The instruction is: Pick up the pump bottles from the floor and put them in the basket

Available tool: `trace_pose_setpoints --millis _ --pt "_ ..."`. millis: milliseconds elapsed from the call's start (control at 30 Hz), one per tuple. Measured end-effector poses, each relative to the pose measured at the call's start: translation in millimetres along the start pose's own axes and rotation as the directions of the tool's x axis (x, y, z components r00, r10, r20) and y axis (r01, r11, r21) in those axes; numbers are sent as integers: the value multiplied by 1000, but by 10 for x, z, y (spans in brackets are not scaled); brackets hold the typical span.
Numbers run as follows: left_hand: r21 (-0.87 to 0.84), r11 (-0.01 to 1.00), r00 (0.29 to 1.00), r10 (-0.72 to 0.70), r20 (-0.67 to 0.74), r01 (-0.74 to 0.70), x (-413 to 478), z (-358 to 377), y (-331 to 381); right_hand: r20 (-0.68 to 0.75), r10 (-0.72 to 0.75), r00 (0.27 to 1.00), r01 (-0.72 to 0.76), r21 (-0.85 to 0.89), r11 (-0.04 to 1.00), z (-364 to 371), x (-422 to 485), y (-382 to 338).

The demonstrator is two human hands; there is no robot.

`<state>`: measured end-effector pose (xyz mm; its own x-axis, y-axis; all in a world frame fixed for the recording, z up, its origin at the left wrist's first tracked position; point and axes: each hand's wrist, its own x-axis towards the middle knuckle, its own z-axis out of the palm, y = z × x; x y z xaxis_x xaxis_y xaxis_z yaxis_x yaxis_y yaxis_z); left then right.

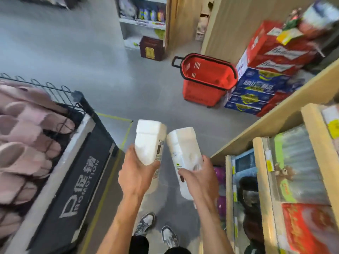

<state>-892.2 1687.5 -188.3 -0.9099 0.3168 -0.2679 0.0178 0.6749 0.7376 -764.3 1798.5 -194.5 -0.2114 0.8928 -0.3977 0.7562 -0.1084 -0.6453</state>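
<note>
Item 1: left hand (136,174), lower centre of frame, fingers wrapped round a white bottle (149,142), gripping its lower end; bottle's base points up and away from the camera. Label strip visible on its right edge.

Item 2: right hand (199,177), just right of the left, clasped round a second white bottle (183,153), held tilted; the 2 bottles nearly touch at their upper ends. Pump heads not visible, hidden by hands or blur.

Item 3: red basket (205,77), upper centre-right, standing on grey floor (82,57), black rim and handle, looks empty. Well apart from both bottles, further up the frame.

Item 4: stacked drink cartons (264,74), red over blue, touching or just beside basket's right side.

Item 5: promo bin (77,173), left of frame, dark panel marked "PROMOTION", wire top, filled w/ pink slippers (22,143).

Item 6: wooden shelving (275,114), right edge, packaged goods in compartments; contents blurred.

Item 7: person's 2 sneakers (146,223), bottom centre, on floor between the forearms.

Item 8: dark red box (151,48), top centre, by a white shelf unit.
</note>
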Motion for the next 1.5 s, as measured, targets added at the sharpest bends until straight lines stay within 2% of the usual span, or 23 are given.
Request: trace_pose_setpoints --millis 167,233,300,433,667,833,1100,1367,1500 --pt "-82 996 977 -38 -211 21 -536 -549 80 93 -238 967 244 -62 968 -264 -266 -342" --pt "-79 996 942 -68 -330 44 -813 -789 77 116 -389 914 400 -92 912 -331 -447 -448" --pt "-63 995 917 -92 -389 73 -1010 -949 64 136 -495 858 511 -141 848 -343 -571 -530" --pt "-129 985 831 -167 -531 116 -1502 -1383 -83 215 -682 699 715 -181 676 -313 -1038 -766" --pt "-227 956 634 -295 -715 188 -2350 -2059 -751 377 -834 403 907 -39 420 -6 -2124 -924" --pt "-262 912 470 -391 -792 317 -3041 -2546 -1232 521 -815 252 940 68 334 309 -2998 -760" --pt "-394 840 193 -486 -853 373 -4084 -3118 -1943 626 -779 -36 965 223 135 690 -4295 -466" --pt "-643 674 -227 -605 -763 363 -5130 -3515 -2528 632 -664 -401 870 490 -59 1210 -5754 -321" --pt "-721 614 -415 -593 -690 321 -5556 -3597 -2661 663 -514 -543 795 603 -62 1445 -6338 -195"
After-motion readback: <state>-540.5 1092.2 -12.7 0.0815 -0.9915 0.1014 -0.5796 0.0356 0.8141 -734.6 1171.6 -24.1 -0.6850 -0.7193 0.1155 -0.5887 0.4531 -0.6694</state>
